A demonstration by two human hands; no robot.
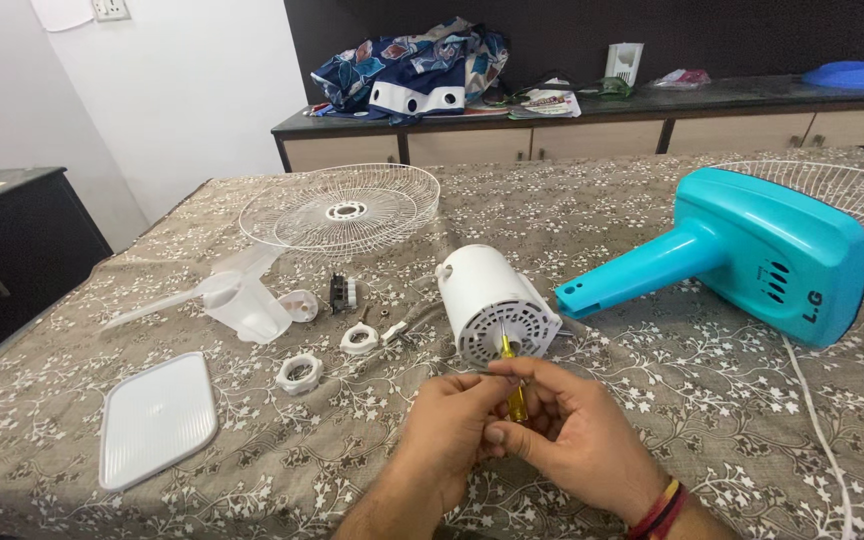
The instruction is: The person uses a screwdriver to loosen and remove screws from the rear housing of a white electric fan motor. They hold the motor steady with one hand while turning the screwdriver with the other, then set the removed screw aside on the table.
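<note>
My table (652,400) under floral cloth. On it: white wire fan guard (340,211) far left, clear fan blade (237,298), white flat rectangular cover (157,420) near left edge, two white ring nuts (299,374) (359,339), white motor housing (495,303) centre, turquoise fan body (752,255) right, white cord (814,420).

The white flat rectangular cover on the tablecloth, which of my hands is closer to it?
Left. Your left hand is the one toward the white cover, with bare cloth between them. Your right hand sits on the far side of the left, both gripping the yellow screwdriver.
</note>
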